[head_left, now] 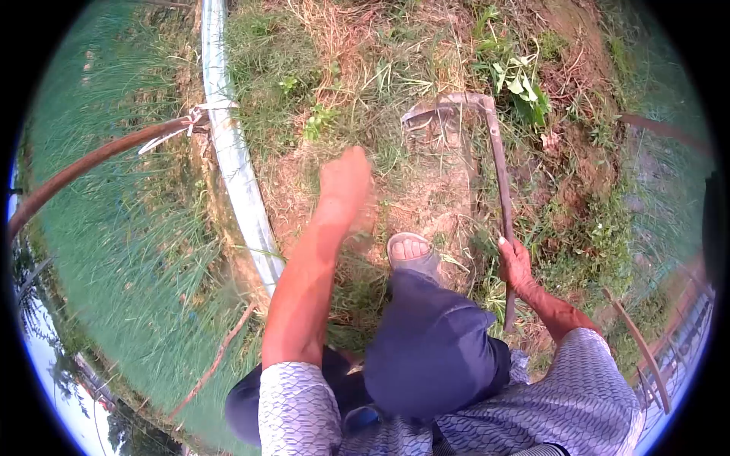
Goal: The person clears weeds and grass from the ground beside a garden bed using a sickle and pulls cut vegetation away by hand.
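Hoe (pixel 498 175) in right hand (pixel 515 262), pipe (pixel 236 167) alongside

One long-handled hoe with a grey metal blade (pixel 437 114) lies on the bare brown soil patch (pixel 426 197). Two bare hands show: the left hand (pixel 346 182), blurred, and the right hand (pixel 515 262) closed round the hoe's wooden handle. One foot in a grey open-toed sandal (pixel 411 254) stands on the soil. One white plastic pipe (pixel 236 163) runs along the soil's left edge. One curved brown rod (pixel 91 163) crosses it, tied with one white strip (pixel 194 118).
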Demonstrator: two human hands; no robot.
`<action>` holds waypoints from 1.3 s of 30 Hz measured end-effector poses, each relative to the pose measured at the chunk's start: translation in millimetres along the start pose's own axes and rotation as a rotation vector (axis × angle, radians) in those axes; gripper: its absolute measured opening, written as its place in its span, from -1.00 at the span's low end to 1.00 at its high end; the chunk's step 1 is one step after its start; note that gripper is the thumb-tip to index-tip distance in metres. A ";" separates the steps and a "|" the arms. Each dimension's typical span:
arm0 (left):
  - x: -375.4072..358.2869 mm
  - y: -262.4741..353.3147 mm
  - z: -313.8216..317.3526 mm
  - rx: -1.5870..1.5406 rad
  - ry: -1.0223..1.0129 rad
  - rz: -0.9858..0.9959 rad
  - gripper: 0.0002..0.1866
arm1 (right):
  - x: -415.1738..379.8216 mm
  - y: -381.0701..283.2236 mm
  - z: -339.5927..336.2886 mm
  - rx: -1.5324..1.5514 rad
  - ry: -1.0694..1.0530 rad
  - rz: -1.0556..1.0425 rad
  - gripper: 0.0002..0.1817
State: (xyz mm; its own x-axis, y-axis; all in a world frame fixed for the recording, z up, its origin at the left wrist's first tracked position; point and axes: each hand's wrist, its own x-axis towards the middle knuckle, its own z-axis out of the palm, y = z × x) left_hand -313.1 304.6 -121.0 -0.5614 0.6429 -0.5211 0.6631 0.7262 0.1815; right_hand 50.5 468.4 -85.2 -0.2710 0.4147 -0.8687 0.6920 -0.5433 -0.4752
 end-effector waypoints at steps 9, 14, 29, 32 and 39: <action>-10.8 14.4 -32.7 0.028 -0.187 0.375 -0.75 | 65.5 -0.9 18.4 -0.369 0.404 -0.335 -0.53; 28.7 65.2 -53.1 -0.012 0.245 0.434 -0.65 | 57.8 25.1 35.2 -0.506 0.463 -0.319 -0.43; 99.9 99.0 -55.4 0.172 0.001 0.405 -0.74 | 68.7 36.7 52.0 -0.448 0.320 -0.331 -0.73; 103.3 89.2 -47.3 0.014 0.025 0.344 -0.73 | 74.8 45.4 45.1 -0.478 0.311 -0.421 -0.69; 98.2 84.9 -51.6 0.001 -0.059 0.370 -0.64 | 9.2 40.8 69.1 -0.245 0.340 -0.093 -0.47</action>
State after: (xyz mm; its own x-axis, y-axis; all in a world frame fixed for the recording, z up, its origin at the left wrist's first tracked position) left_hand -337.5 442.0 -113.7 -0.2544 0.8465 -0.4677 0.8163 0.4473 0.3656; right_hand 30.0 399.5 -122.3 -0.1321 0.6930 -0.7088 0.8245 -0.3201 -0.4666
